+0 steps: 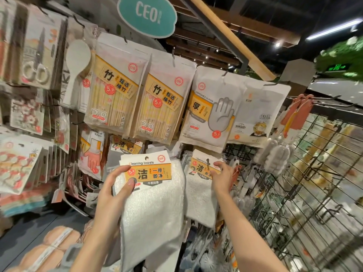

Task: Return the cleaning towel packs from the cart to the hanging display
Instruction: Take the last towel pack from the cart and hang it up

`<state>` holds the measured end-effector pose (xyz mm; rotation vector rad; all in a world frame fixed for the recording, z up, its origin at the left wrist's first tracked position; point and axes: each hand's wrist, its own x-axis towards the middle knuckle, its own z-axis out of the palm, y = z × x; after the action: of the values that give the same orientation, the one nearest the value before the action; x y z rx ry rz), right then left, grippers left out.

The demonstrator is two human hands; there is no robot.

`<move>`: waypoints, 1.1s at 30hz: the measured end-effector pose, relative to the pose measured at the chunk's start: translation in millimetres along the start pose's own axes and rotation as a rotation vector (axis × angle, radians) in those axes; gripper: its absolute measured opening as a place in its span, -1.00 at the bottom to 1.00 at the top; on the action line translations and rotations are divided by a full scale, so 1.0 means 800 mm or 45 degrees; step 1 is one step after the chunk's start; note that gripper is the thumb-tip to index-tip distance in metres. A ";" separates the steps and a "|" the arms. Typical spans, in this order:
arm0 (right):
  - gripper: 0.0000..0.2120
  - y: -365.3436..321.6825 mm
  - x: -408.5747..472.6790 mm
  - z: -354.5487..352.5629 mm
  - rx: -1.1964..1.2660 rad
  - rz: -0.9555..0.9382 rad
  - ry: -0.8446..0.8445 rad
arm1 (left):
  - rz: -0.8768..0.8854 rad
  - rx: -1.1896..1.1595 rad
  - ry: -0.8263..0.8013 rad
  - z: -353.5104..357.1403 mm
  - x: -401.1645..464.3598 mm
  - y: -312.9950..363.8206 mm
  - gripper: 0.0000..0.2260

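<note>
My left hand (115, 185) grips a white cleaning towel pack (155, 203) by the left edge of its orange and white header card, thumb on the front. The pack is raised in front of the hanging display, and its hang hole shows at the top of the card. My right hand (222, 177) holds the header card of a second cleaning towel pack (200, 201), which hangs on the display just to the right. More towel packs (125, 144) hang behind the raised one. The cart is out of view.
Bamboo chopstick packs (115, 95) and disposable glove packs (212, 110) hang in the row above. Scissors and other cards (37, 61) crowd the left. A black wire grid rack (306, 203) with hooks and brushes stands at the right. Orange sponges (51, 250) lie at the lower left.
</note>
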<state>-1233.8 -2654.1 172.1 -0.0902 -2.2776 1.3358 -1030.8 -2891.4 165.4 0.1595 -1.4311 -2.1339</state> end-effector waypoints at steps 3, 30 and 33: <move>-0.73 0.001 -0.002 -0.001 0.009 0.006 -0.020 | -0.001 -0.001 0.003 0.004 -0.001 0.001 -0.72; -0.84 -0.145 -0.156 -0.040 0.285 -0.280 -0.812 | -0.054 -0.128 -0.047 -0.006 -0.044 0.007 -0.70; -0.65 -0.152 -0.169 -0.041 0.156 -0.308 -0.812 | -0.024 -0.153 -0.039 -0.007 -0.051 0.010 -0.58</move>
<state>-1077.8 -2730.8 235.5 0.7267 -2.5798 1.5151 -991.8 -2877.2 161.6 0.0955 -1.3186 -2.2393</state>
